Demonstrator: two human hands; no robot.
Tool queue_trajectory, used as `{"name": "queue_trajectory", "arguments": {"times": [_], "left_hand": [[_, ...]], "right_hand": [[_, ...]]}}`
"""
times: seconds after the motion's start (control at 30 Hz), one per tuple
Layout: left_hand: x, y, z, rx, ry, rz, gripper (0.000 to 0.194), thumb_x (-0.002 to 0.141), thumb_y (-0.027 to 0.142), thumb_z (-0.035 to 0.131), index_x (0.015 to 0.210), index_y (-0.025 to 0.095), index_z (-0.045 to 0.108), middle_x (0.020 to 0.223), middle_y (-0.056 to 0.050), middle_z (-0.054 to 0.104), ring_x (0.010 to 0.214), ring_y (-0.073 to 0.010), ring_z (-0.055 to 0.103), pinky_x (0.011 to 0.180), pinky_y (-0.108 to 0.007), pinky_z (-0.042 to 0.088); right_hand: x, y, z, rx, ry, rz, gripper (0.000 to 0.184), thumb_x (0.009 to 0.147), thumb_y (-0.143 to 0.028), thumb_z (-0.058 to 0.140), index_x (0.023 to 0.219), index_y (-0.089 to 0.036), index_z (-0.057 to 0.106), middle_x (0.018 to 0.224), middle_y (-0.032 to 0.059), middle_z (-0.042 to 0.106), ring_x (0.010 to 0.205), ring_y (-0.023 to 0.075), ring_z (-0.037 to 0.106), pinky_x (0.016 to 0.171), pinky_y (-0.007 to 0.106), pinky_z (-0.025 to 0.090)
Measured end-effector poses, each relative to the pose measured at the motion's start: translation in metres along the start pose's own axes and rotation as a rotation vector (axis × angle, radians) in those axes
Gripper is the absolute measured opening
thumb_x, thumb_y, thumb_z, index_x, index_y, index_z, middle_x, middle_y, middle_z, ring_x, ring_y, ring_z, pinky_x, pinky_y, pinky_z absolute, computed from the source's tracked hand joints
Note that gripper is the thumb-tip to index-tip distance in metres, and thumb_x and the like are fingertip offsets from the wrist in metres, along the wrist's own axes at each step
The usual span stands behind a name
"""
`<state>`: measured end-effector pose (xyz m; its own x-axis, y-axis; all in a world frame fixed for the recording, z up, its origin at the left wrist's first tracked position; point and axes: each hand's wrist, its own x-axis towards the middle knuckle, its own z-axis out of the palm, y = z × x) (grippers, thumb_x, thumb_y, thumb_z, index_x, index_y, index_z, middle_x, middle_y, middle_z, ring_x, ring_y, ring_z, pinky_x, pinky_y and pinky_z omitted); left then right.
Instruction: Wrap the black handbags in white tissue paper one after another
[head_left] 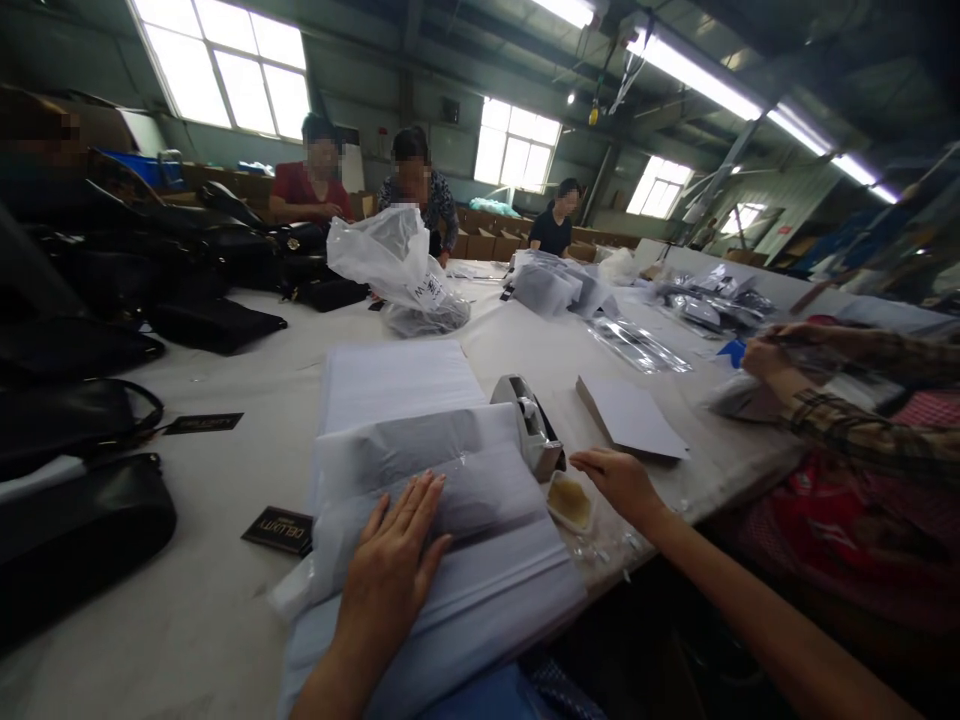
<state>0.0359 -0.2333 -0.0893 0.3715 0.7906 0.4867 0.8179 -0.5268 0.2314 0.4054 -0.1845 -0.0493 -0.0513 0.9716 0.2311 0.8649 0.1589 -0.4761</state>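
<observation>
My left hand (401, 550) lies flat, fingers stretched out, on a bundle wrapped in white tissue paper (480, 465). Something dark shows faintly through the wrap. Under the bundle is a stack of white paper sheets (405, 370). A grey tape dispenser (531, 425) stands against the bundle's right side. At its front end, my right hand (615, 485) has its fingers pressed together; whether a strip of tape is between them is too small to tell. Just below the dispenser sits a small white dish (571, 502) with a yellowish pad.
Black handbags (82, 420) crowd the left side, with black tags (277, 528) beside them. A clear plastic bag (405, 265) stands behind the paper. White card (630, 415) and clear plastic sleeves (637, 342) lie right. A co-worker's hands (780, 360) work at the right edge; several people stand opposite.
</observation>
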Motion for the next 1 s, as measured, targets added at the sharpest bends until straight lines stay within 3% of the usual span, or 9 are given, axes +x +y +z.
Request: {"name": "queue_trajectory", "arguments": {"times": [0.17, 0.33, 0.47, 0.57, 0.67, 0.73, 0.87, 0.93, 1.0], "left_hand": [[0.003, -0.018, -0.008, -0.184, 0.049, -0.165, 0.055, 0.098, 0.025, 0.043, 0.152, 0.029, 0.029, 0.151, -0.002, 0.044, 0.133, -0.0208, 0.049, 0.105, -0.037, 0.048], [0.004, -0.037, -0.009, -0.373, 0.116, -0.241, 0.057, 0.096, 0.017, 0.043, 0.151, 0.028, 0.031, 0.151, -0.004, 0.045, 0.137, -0.0206, 0.045, 0.110, -0.039, 0.044], [0.004, -0.043, -0.011, -0.507, 0.147, -0.276, 0.056, 0.095, 0.016, 0.044, 0.149, 0.027, 0.035, 0.151, -0.006, 0.044, 0.137, -0.0207, 0.044, 0.102, -0.035, 0.051], [0.004, -0.050, -0.012, -0.478, 0.165, -0.314, 0.057, 0.093, 0.018, 0.050, 0.148, 0.027, 0.037, 0.150, -0.008, 0.046, 0.136, -0.0230, 0.046, 0.102, -0.039, 0.051], [0.004, -0.060, -0.012, -0.398, 0.172, -0.365, 0.059, 0.090, 0.022, 0.057, 0.146, 0.026, 0.040, 0.143, -0.010, 0.053, 0.132, -0.0265, 0.050, 0.107, -0.047, 0.046], [0.002, -0.067, -0.011, -0.408, 0.170, -0.398, 0.058, 0.090, 0.024, 0.056, 0.146, 0.026, 0.040, 0.139, -0.010, 0.057, 0.125, -0.0266, 0.056, 0.102, -0.045, 0.050], [-0.013, -0.086, 0.004, -0.425, 0.189, -0.417, 0.059, 0.092, 0.031, 0.053, 0.148, 0.033, 0.035, 0.134, -0.008, 0.062, 0.106, -0.0245, 0.069, 0.085, -0.039, 0.061], [-0.018, -0.103, 0.022, -0.421, 0.187, -0.389, 0.061, 0.092, 0.035, 0.054, 0.149, 0.040, 0.032, 0.130, -0.004, 0.064, 0.099, -0.0235, 0.071, 0.080, -0.036, 0.063], [-0.017, -0.117, 0.042, -0.436, 0.225, -0.337, 0.063, 0.090, 0.038, 0.055, 0.149, 0.043, 0.031, 0.129, -0.003, 0.065, 0.095, -0.0246, 0.073, 0.075, -0.035, 0.065]], "right_hand": [[0.003, -0.031, -0.031, -0.379, -0.075, -0.669, 0.026, 0.096, -0.016, 0.049, 0.108, -0.023, 0.071, 0.095, 0.0050, 0.073, 0.085, 0.0166, 0.066, 0.073, 0.027, 0.049], [0.022, -0.108, -0.027, -0.236, -0.197, -0.997, 0.017, 0.096, -0.022, 0.054, 0.104, -0.021, 0.069, 0.087, 0.0039, 0.071, 0.077, 0.0145, 0.063, 0.070, 0.026, 0.047], [0.046, -0.167, 0.006, -0.042, -0.393, -1.072, 0.019, 0.094, -0.034, 0.057, 0.088, -0.020, 0.069, 0.074, 0.0016, 0.067, 0.068, 0.0124, 0.060, 0.063, 0.025, 0.041], [0.071, -0.202, 0.041, 0.003, -0.514, -1.124, 0.027, 0.093, -0.039, 0.057, 0.079, -0.020, 0.069, 0.068, -0.0001, 0.064, 0.066, 0.0117, 0.059, 0.059, 0.024, 0.038], [0.093, -0.230, 0.071, -0.154, -0.576, -1.143, 0.025, 0.090, -0.039, 0.061, 0.075, -0.021, 0.069, 0.070, -0.0003, 0.067, 0.065, 0.0130, 0.060, 0.054, 0.025, 0.034], [0.101, -0.246, 0.083, -0.338, -0.612, -1.123, 0.023, 0.087, -0.039, 0.062, 0.075, -0.021, 0.070, 0.070, 0.0009, 0.070, 0.064, 0.0157, 0.062, 0.052, 0.025, 0.033], [0.104, -0.267, 0.091, -0.598, -0.694, -1.061, 0.033, 0.087, -0.051, 0.060, 0.090, -0.020, 0.072, 0.073, 0.0058, 0.073, 0.065, 0.0221, 0.067, 0.051, 0.027, 0.040], [0.110, -0.269, 0.096, -0.605, -0.660, -0.988, 0.053, 0.082, -0.062, 0.061, 0.111, -0.018, 0.066, 0.077, 0.0075, 0.074, 0.067, 0.0245, 0.068, 0.052, 0.029, 0.045], [0.120, -0.264, 0.100, -0.585, -0.649, -0.870, 0.077, 0.071, -0.075, 0.063, 0.117, -0.013, 0.060, 0.082, 0.0107, 0.074, 0.068, 0.0265, 0.069, 0.052, 0.031, 0.049]]}}
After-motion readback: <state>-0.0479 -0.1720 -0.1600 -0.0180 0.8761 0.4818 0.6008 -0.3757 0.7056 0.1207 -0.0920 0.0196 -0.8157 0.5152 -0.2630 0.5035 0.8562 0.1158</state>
